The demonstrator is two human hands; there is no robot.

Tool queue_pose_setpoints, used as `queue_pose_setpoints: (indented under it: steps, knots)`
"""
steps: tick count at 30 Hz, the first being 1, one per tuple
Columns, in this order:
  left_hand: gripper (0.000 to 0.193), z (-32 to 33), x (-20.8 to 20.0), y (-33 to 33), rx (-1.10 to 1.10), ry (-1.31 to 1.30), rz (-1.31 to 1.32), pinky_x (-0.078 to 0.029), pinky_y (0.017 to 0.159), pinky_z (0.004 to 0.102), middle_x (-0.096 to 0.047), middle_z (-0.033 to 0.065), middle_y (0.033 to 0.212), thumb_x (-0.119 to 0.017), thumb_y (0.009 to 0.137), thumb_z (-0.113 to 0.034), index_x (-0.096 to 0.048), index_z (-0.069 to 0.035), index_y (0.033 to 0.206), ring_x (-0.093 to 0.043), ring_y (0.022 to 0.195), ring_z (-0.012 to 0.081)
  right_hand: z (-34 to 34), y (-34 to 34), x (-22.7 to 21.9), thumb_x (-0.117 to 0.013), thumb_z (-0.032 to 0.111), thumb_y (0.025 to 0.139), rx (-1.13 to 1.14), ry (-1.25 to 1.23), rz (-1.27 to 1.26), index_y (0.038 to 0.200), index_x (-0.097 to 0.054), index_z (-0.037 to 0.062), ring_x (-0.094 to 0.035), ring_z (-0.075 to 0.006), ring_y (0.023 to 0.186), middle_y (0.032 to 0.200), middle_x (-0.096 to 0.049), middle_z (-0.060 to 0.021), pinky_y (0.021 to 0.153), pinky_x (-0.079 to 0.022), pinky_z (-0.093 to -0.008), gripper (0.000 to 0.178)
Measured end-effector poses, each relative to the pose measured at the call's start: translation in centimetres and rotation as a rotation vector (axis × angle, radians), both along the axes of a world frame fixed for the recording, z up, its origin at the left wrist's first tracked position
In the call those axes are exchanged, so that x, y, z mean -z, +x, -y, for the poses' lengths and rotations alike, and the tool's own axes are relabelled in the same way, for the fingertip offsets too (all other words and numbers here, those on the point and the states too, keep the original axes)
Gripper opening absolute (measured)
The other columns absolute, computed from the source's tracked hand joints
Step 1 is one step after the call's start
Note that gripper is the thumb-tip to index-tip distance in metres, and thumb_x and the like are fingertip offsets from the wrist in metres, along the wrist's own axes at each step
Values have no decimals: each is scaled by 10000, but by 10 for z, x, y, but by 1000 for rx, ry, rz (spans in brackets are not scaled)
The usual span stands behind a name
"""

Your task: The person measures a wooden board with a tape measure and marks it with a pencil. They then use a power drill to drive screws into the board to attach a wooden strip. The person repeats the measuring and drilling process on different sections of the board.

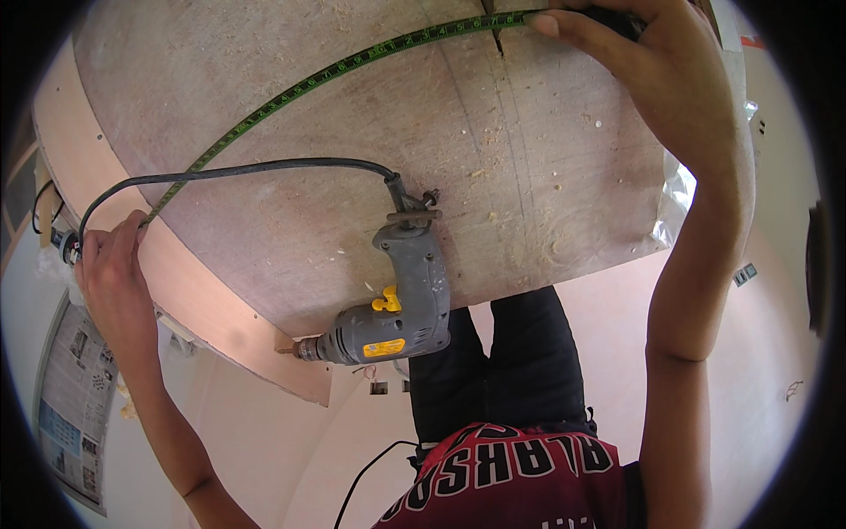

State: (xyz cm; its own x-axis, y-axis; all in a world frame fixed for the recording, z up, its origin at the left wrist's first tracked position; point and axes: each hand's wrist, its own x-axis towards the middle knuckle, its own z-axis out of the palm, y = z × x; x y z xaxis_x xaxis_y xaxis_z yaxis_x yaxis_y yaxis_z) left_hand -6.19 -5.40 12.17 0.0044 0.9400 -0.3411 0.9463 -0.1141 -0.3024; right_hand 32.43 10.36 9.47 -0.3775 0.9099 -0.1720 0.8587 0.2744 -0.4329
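Observation:
A long green-and-black tape measure arches over a dusty wooden board. At the board's left edge, my left hand pinches the low end of the blade. My right hand grips the tape's other end at the upper right, thumb on the blade; the dark case is partly hidden by the fingers. A grey corded drill with a yellow trigger lies on the board between my arms, its bit pointing left. Its black cord crosses the tape and runs past my left hand.
A pale curved strip borders the board's left side. Pencil lines, wood shavings and a dark slot mark the surface. Clear plastic hangs at the right edge. Newspaper covers a panel at the lower left.

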Motion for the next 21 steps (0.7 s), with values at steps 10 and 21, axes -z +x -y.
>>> queue_pose_setpoints:
  steps: [10, 21]
  knots:
    - [239, 3, -4, 3, -59, 11, 32, -451, 836, 403, -621, 124, 878, -673, 932, -64, -757, -48, 1155, -607, 884, 275, -5, 10, 4, -803, 115, 824, -8, -33, -150, 875, -774, -18, -662, -259, 805, 882, -704, -120, 750, -507, -362, 146]
    - [235, 1, -4, 6, -68, 7, 6, -450, 864, 404, -624, 127, 882, -675, 931, -75, -755, -49, 1151, -603, 891, 274, -10, 8, -5, -804, 122, 834, 13, -130, -128, 891, -788, -11, -668, -269, 810, 897, -716, -123, 758, -514, -371, 145]
